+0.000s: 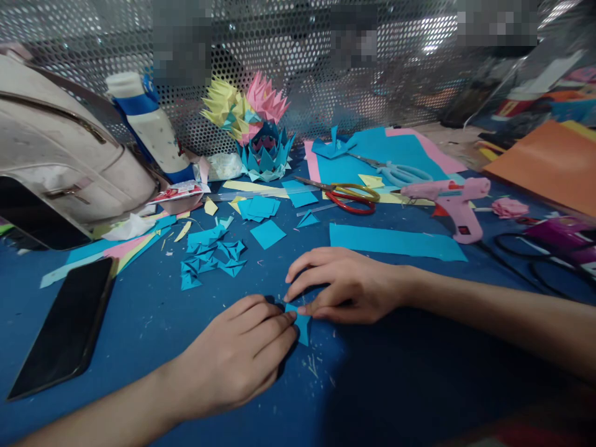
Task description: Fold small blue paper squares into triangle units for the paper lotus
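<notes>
Left hand [237,351] palm-down against paper [303,327]

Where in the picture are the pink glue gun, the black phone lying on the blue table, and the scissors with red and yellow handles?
Pink glue gun [469,210]: head view, on its handle.
Black phone [63,326]: head view, on its dark screen.
Red-and-yellow-handled scissors [350,208]: head view, on the red handle loop.

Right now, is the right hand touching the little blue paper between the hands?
Touching: the head view shows a fingertip of the right hand resting on the little blue paper.
</notes>
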Action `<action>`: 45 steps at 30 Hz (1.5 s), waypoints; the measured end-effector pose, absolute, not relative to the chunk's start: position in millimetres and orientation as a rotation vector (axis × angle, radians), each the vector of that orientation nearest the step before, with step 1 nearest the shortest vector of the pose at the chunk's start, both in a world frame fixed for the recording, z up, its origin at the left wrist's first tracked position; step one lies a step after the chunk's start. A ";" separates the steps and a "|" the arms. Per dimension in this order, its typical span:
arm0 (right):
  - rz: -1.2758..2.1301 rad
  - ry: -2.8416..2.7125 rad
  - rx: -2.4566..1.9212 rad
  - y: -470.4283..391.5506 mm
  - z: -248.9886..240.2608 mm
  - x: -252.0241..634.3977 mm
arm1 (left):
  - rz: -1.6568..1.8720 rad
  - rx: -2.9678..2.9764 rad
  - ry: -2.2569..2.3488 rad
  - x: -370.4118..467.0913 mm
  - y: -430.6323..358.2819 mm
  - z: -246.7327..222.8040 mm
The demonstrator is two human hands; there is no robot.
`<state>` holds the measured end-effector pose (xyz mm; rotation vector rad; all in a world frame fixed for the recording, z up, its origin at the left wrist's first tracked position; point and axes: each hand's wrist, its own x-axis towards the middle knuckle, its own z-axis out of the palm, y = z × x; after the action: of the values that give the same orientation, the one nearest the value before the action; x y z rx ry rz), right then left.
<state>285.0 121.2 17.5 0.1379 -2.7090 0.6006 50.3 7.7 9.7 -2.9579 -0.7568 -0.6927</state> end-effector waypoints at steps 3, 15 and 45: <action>0.608 -2.696 0.132 121.7 16.6 284.9 | -0.699 -2.958 -0.756 50.2 7.5 9.2; 0.591 -2.690 0.101 121.4 14.9 283.7 | -0.684 -2.987 -0.759 49.7 7.4 9.1; 0.480 -2.742 0.057 115.7 7.7 284.0 | -0.784 -2.936 -0.520 44.4 11.4 16.0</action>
<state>284.0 115.7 7.7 0.0571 -2.7425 0.4802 44.4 11.4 16.0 -2.9362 -0.5200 -0.7843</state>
